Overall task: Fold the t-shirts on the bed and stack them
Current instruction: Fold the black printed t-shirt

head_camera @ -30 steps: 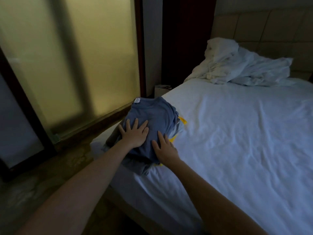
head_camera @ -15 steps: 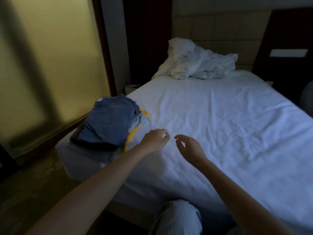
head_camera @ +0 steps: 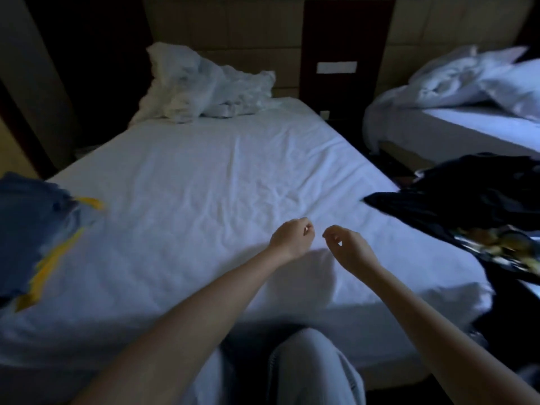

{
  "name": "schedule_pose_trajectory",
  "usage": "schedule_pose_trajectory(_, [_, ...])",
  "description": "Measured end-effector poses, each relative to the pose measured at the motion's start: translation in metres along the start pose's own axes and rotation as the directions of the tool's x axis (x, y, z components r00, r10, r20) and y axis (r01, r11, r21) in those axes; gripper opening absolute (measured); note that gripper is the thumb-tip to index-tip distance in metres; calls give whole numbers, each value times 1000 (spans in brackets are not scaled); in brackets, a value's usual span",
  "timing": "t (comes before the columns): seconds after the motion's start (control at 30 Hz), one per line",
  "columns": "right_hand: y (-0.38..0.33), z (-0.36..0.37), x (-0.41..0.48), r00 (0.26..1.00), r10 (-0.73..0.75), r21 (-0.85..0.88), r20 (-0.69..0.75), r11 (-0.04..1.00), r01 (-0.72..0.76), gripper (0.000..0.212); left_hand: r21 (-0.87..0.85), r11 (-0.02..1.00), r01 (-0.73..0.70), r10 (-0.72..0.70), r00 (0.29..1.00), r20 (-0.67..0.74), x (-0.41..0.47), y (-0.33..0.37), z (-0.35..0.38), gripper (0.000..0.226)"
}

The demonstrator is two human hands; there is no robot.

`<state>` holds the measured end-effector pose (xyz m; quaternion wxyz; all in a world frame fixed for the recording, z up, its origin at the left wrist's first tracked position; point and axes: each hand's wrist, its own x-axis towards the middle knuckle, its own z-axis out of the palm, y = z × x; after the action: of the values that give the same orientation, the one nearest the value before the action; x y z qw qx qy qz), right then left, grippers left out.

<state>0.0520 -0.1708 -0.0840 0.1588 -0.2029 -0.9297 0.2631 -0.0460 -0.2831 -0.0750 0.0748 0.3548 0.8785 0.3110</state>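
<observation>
Bed [head_camera: 219, 185], creased white sheet, fills the middle of the view. Second bed [head_camera: 467, 127] stands off its right side across a dark gap, pillows heaped on it. Crumpled white bedding [head_camera: 204, 86] lies at the bed's head end. Dark garment heap [head_camera: 467, 197], one patterned patch showing, drapes over the bed's right edge. Stack of folded t-shirts [head_camera: 32, 229], blue on top with yellow edges, sits at the bed's left edge, blurred. Left hand [head_camera: 292, 238] and right hand [head_camera: 347, 248] hang over the bed's foot end, near each other but apart, fingers loosely curled, released, holding nothing.
</observation>
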Motion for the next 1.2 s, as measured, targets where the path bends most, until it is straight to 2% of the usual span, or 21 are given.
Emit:
schedule_pose_trajectory(0.17, [67,-34,-9,988,59,-29,-142,998,-63,18,-60,995,-79,76,995,-59,38,48,59,38])
schedule_pose_trajectory(0.33, [128,-57,-16,934,162,-44,-317,982,-186,17,194,973,-127,148,984,-96,53,38,92,38])
schedule_pose_trajectory(0.43, [152,-61,3,912,204,-89,-357,964,-251,26,225,964,-142,173,977,-124,56,28,98,35])
schedule_pose_trajectory(0.5, [159,-60,23,901,237,-146,-363,941,-307,40,221,965,-139,176,972,-156,55,27,101,36])
schedule_pose_trajectory(0.6, [168,-55,50,870,352,-189,-345,882,-432,54,158,973,-168,201,954,-223,56,29,106,53])
schedule_pose_trajectory(0.7, [175,-48,58,829,417,-117,-373,865,-487,37,161,975,-153,186,959,-214,56,28,107,39])
schedule_pose_trajectory(0.8, [175,-54,57,754,470,73,-458,866,-495,23,143,980,-139,168,962,-215,55,31,105,42])
schedule_pose_trajectory(0.9, [165,-51,51,725,470,147,-503,874,-464,21,96,983,-159,175,963,-205,55,29,107,49])
schedule_pose_trajectory(1.0, [138,-40,30,744,417,150,-522,904,-401,19,44,984,-172,177,964,-199,56,29,107,56])
schedule_pose_trajectory(1.1, [104,-19,3,851,267,131,-452,964,-232,13,-72,979,-191,174,965,-194,52,30,103,59])
schedule_pose_trajectory(1.2, [69,8,-19,938,27,85,-346,996,2,13,-227,960,-167,153,985,-78,47,29,96,66])
